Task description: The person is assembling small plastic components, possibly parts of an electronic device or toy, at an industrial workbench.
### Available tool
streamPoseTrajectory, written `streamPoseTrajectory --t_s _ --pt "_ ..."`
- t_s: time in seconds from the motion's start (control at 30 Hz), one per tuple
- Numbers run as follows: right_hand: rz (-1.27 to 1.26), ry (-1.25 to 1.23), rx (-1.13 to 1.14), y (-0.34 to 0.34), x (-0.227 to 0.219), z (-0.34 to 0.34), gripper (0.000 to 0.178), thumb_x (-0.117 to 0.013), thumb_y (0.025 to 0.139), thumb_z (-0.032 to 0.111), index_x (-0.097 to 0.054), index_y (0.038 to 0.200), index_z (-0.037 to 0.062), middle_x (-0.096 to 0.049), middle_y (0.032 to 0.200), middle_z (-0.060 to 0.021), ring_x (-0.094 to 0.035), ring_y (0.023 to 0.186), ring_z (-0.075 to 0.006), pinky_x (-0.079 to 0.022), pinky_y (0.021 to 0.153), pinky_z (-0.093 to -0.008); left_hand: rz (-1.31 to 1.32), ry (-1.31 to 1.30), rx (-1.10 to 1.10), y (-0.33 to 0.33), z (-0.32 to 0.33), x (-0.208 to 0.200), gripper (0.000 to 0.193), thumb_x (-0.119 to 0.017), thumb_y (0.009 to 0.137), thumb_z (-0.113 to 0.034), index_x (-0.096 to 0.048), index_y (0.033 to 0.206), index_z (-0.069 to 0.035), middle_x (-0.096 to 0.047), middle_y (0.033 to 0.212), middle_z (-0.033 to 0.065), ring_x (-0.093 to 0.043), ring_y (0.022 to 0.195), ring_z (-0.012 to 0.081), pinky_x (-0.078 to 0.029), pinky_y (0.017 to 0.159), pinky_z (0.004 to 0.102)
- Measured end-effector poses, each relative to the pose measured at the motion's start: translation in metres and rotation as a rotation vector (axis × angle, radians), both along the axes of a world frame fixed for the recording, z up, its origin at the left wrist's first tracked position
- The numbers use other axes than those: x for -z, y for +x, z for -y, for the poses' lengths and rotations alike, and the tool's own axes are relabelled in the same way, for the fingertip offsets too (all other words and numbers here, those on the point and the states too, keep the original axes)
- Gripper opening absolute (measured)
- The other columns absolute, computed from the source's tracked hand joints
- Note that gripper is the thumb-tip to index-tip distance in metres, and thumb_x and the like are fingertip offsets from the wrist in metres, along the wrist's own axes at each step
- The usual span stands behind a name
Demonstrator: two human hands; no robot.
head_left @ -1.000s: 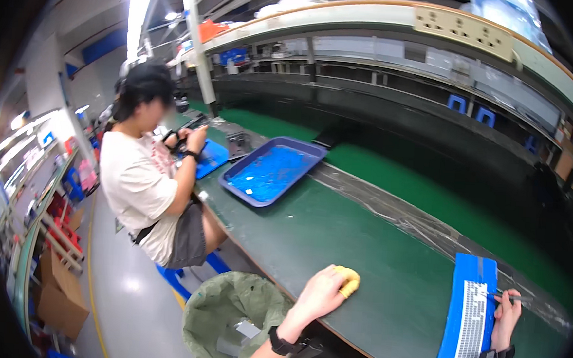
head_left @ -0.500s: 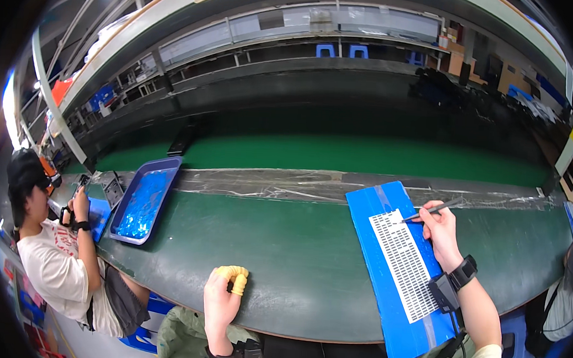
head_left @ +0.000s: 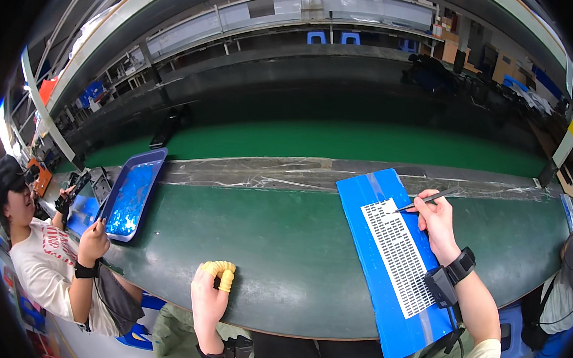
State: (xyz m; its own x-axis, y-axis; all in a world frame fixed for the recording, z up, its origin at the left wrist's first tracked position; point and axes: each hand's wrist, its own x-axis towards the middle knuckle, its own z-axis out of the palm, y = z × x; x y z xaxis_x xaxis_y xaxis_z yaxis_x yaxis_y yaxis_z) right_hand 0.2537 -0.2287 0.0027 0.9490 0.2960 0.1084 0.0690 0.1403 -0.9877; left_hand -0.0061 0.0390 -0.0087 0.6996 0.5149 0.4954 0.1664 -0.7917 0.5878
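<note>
My right hand [head_left: 436, 222] is closed round dark tweezers [head_left: 423, 200], whose tip is at the upper part of a white sheet [head_left: 398, 255]. Rows of small dark rectangles cover most of that sheet; a few spots near its top are bare white. It lies on a long blue board [head_left: 372, 263] with clear tape across both ends. On the green table's near side, my left hand [head_left: 209, 300] rests with its fingers curled toward the thumb. Yellow ribbed finger covers [head_left: 220, 268] wrap those fingers. Anything held between them is hidden.
A purple-blue tray [head_left: 158, 161] with shiny blue pieces stands at the left, beside a co-worker [head_left: 46, 246] with a hand at its near edge. A taped dark strip [head_left: 254, 172] crosses the table beyond the board. Another person [head_left: 565, 281] sits at the far right.
The view has shifted slightly, so the table sits a little higher and farther left. My tweezers stay near the sheet's top. The co-worker's hands have moved apart, one now nearer the tray.
</note>
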Motion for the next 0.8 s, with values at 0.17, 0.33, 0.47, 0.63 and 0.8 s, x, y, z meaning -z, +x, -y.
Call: streamPoseTrajectory --t_s 0.17,0.33,0.47,0.63,0.8 --pt "-0.012 0.087 -0.004 0.0007 0.0026 0.0014 0.01 -0.051 0.075 0.004 -0.044 0.081 0.0032 -0.056 0.064 -0.0102 -0.036 0.037 -0.0031 -0.027 0.034 -0.0155 0.004 0.023 0.006 0.0003 -0.0018 0.0019 0.008 -0.056 0.067 -0.006 -0.052 0.073 -0.001 -0.052 0.068 0.0091 -0.047 0.064 0.0253 -0.038 0.057 0.0308" --pt "-0.033 0.141 0.015 -0.0003 0.0018 0.0035 0.01 -0.051 0.074 0.004 -0.045 0.081 0.0029 -0.055 0.06 -0.0083 -0.037 0.037 -0.003 -0.027 0.034 -0.0157 0.004 0.01 0.004 0.0007 -0.0011 0.003 0.008 -0.056 0.067 -0.006 -0.052 0.072 -0.001 -0.053 0.068 0.0094 -0.047 0.064 0.0249 -0.038 0.058 0.0305" --pt "-0.007 0.035 0.0 -0.0001 0.0014 0.0034 0.011 -0.052 0.074 0.004 -0.045 0.082 0.0025 -0.053 0.057 -0.0072 -0.037 0.037 -0.0034 -0.027 0.034 -0.0161 -0.004 0.01 -0.005 0.0007 0.0011 0.0021 0.008 -0.056 0.067 -0.005 -0.052 0.072 -0.001 -0.053 0.068 0.0095 -0.047 0.064 0.0249 -0.038 0.058 0.0304" --pt "0.002 -0.006 0.023 -0.0002 0.0005 0.0018 0.012 -0.052 0.074 0.005 -0.045 0.083 0.0025 -0.053 0.058 -0.0073 -0.037 0.037 -0.0037 -0.027 0.034 -0.0164 -0.013 0.015 -0.006 0.001 0.0012 -0.0003 0.008 -0.056 0.067 -0.006 -0.052 0.072 -0.001 -0.053 0.069 0.0088 -0.047 0.064 0.0246 -0.038 0.058 0.0303" --pt "-0.007 0.051 0.052 0.0006 0.0031 0.0031 0.012 -0.053 0.074 0.006 -0.045 0.083 0.0026 -0.054 0.059 -0.0073 -0.037 0.036 -0.0041 -0.027 0.034 -0.0167 0.007 0.048 0.008 0.0013 -0.0016 0.003 0.008 -0.055 0.068 -0.005 -0.052 0.072 0.0 -0.052 0.067 0.0091 -0.048 0.062 0.0218 -0.039 0.057 0.0276"
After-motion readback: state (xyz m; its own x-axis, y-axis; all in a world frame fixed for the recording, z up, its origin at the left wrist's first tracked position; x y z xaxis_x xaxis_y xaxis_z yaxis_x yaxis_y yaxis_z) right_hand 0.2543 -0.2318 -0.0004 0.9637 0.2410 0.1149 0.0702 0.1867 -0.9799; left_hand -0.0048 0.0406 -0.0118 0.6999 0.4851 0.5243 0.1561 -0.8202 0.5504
